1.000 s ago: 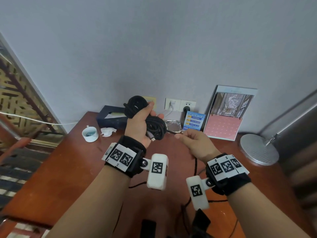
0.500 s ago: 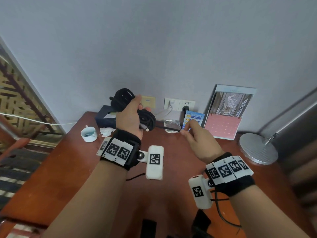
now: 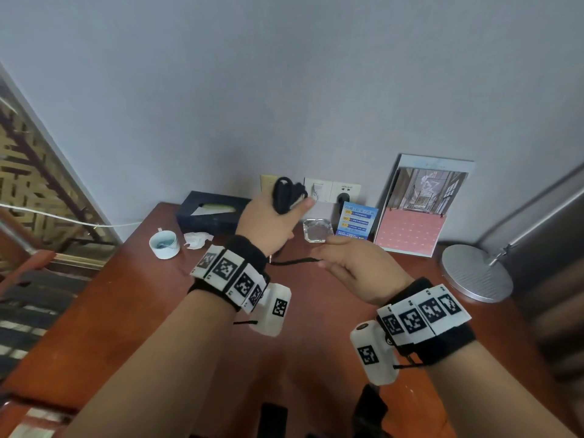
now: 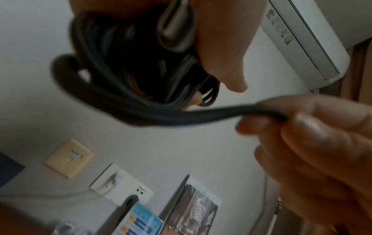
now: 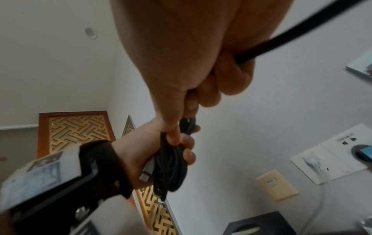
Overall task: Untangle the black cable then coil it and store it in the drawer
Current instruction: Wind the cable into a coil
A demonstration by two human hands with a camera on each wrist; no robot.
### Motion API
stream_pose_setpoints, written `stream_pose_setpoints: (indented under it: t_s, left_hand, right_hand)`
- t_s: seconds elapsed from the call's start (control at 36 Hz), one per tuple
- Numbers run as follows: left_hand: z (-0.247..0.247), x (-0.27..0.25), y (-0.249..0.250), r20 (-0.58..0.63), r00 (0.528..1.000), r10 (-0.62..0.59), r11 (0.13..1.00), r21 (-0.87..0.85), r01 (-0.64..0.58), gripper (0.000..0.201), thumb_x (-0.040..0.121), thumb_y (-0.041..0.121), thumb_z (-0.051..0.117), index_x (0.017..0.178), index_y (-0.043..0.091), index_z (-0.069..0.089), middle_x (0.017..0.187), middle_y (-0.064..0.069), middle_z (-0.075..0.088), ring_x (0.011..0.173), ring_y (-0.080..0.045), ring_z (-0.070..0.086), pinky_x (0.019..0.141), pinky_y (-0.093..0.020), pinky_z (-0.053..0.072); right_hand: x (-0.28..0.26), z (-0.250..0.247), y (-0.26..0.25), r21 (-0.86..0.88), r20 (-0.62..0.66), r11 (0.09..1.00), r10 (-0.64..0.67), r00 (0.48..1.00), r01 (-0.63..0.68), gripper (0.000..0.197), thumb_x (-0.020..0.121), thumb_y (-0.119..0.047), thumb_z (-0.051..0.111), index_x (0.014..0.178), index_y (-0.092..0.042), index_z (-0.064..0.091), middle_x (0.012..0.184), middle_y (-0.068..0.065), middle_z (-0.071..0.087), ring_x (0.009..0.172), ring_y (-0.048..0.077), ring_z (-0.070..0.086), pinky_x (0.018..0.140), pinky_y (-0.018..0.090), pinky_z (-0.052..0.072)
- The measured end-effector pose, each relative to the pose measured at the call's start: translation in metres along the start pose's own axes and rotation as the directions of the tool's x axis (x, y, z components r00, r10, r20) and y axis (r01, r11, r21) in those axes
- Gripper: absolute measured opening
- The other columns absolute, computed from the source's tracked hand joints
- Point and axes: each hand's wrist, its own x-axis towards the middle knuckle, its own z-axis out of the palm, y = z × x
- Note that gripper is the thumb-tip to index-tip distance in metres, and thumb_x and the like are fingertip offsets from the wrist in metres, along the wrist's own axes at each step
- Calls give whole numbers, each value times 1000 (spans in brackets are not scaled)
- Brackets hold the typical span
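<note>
My left hand (image 3: 284,213) is raised over the back of the desk and grips a coiled bundle of black cable (image 3: 286,192). In the left wrist view a metal plug (image 4: 175,31) sits inside that coil (image 4: 124,66), under the thumb. One free strand (image 3: 294,262) runs from the coil, below my left wrist, to my right hand (image 3: 322,259), which pinches it between thumb and fingers. The right wrist view shows the strand (image 5: 302,31) passing through the right hand, and the left hand (image 5: 167,151) around the coil (image 5: 171,168). No drawer is in view.
On the brown desk (image 3: 126,311) stand a dark tissue box (image 3: 211,213), a white cup (image 3: 164,245), a crumpled tissue (image 3: 197,240), a glass ashtray (image 3: 317,230), a blue card (image 3: 357,221), a standing calendar (image 3: 417,210) and a lamp base (image 3: 474,273). Wall sockets (image 3: 331,191) lie behind.
My left hand has rolled over with the coil and shifted right. My right hand has dropped lower, bringing the strand beneath the left wrist.
</note>
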Motion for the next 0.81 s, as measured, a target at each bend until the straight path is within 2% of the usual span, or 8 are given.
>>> stream_pose_setpoints:
  t_s: [0.08,0.19,0.28,0.39,0.47,0.53,0.64,0.81]
  left_hand:
    - [9,-4,1,123,992,-14,1000,1,14,31,88,58,55,79,28,52,65,4,62,53,-13,64,57,-22,45]
    - [20,-14,4,242,968,-66,983,-151,105,37,92,58,49,79,24,56,64,-1,65,57,-23,66,66,-36,55]
    - [28,-20,5,363,931,-43,973,-197,121,38,93,56,49,76,22,55,59,-1,60,52,-24,66,59,-31,52]
    - [31,-23,-3,510,860,-11,959,-238,153,57,71,67,52,78,11,54,62,2,57,55,-22,65,59,-29,52]
    - [31,-26,-4,646,763,22,950,-250,185,38,74,42,74,91,10,63,70,4,62,60,-13,64,61,-27,50]
    - [32,-27,-3,681,732,20,957,-224,182,22,71,15,83,77,25,64,64,15,62,61,-3,63,65,-25,48]
    - [34,-25,-4,614,788,-41,980,-131,153,21,70,14,82,82,18,66,72,5,64,66,-13,65,75,-44,56]
    - [33,-23,-5,465,874,-139,938,-222,267,8,88,21,67,84,15,62,63,-3,59,60,-25,68,60,-28,52]
  right_hand:
    - [3,-3,-3,4,-94,1000,-10,996,10,39,95,-42,35,115,-25,63,97,-5,62,89,14,59,71,31,50]
    - [5,-5,-6,75,-293,994,100,951,-81,21,89,-35,58,88,-14,61,76,-7,57,68,10,48,61,25,34]
    - [5,-8,-6,137,-310,963,264,913,-232,37,80,-38,72,78,-17,42,62,-7,45,55,10,39,51,27,29]
    - [4,-14,-1,208,-288,925,369,884,-318,53,68,-42,78,71,-30,27,57,-9,38,49,7,30,48,25,24]
    - [3,-14,1,308,-283,909,369,885,-281,54,59,-44,79,70,-28,29,53,-11,34,47,7,29,46,20,25]
    - [4,-13,3,389,-271,881,390,880,-270,57,59,-33,87,71,-24,31,53,-11,34,46,5,30,46,18,27]
    - [8,-10,7,377,-244,881,392,887,-286,55,62,-36,85,74,-20,33,55,-10,35,48,7,29,49,23,26]
    - [11,-10,7,398,-241,888,345,907,-232,33,81,-37,69,87,-15,46,66,-2,43,55,8,36,56,24,32]
